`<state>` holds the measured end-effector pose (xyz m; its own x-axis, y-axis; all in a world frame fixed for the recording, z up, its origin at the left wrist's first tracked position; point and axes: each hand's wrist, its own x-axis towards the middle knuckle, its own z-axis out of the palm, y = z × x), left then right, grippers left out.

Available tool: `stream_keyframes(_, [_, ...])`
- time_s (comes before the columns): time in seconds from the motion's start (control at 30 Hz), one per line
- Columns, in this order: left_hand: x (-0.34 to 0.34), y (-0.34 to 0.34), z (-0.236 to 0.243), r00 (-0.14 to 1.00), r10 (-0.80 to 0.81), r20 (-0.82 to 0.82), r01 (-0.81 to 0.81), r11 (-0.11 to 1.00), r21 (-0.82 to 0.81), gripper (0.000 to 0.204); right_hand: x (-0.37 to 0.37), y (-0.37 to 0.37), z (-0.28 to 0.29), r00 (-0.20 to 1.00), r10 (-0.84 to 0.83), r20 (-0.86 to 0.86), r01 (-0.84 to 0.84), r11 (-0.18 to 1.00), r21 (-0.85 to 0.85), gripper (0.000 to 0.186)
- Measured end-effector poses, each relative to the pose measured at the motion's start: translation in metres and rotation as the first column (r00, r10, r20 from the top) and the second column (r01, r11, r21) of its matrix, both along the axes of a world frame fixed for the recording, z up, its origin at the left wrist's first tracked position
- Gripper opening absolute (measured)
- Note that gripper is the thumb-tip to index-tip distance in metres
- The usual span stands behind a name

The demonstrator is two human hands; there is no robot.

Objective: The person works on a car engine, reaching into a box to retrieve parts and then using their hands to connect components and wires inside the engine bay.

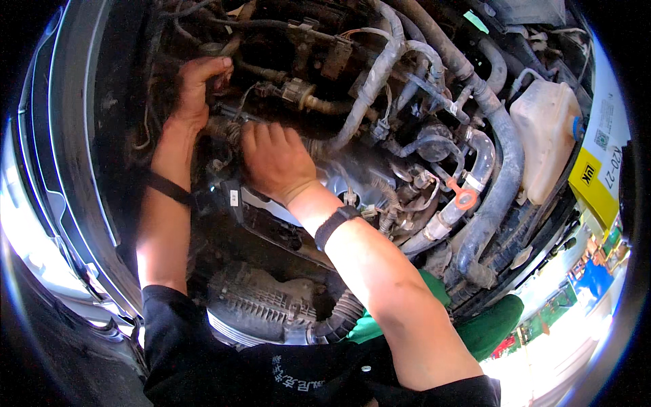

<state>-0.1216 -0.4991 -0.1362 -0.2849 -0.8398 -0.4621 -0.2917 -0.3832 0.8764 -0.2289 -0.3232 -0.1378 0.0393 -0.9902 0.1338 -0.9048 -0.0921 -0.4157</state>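
Note:
My left hand (198, 88) reaches deep into the engine bay, with fingers curled and the thumb lying across the top. Dark shadow hides whatever lies inside that grip. To its right and nearer to me, my right hand (278, 161) is closed, knuckles up, and its fingertips are out of sight. A dirty ribbed hose (222, 127) runs between the two hands; whether either one holds it cannot be seen. Just beyond my right hand sits a pale connector (297, 93) on a pipe.
Thick grey hoses (498, 129) and an orange ring handle (465, 198) fill the right side, by a whitish plastic tank (548, 139). Nearer me lie a ribbed black housing (261, 302) and a corrugated duct (339, 315). A yellow-and-white box (597, 163) stands at the right edge.

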Motion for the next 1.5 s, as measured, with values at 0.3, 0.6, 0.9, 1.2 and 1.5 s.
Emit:
stream_keyframes(0.3, [-0.008, 0.004, -0.007, 0.976, 0.216, -0.024, -0.218, 0.968, -0.126, 0.022, 0.006, 0.0, 0.0, 0.999, -0.035, 0.024, 0.036, 0.999, -0.041, 0.039])
stream_keyframes(0.6, [-0.016, 0.003, 0.01, 0.934, -0.146, 0.327, 0.216, 0.957, -0.191, 0.04, 0.0, -0.002, -0.001, 0.999, -0.022, 0.043, 0.023, 0.999, -0.024, 0.038])
stream_keyframes(0.9, [-0.03, -0.012, 0.007, 0.878, -0.161, 0.451, 0.197, 0.98, -0.034, 0.047, 0.005, 0.0, 0.0, 0.997, -0.078, 0.029, 0.08, 0.992, -0.093, 0.034])
stream_keyframes(1.2, [-0.028, 0.011, 0.009, 0.596, 0.222, 0.772, 0.726, 0.261, -0.636, 0.021, 0.003, -0.001, -0.004, 0.993, -0.092, 0.079, 0.101, 0.987, -0.125, 0.031])
stream_keyframes(1.5, [0.028, -0.025, -0.002, 0.504, 0.365, 0.783, 0.702, 0.355, -0.617, 0.027, 0.004, -0.001, -0.001, 0.992, -0.059, 0.113, 0.068, 0.994, -0.081, 0.033])
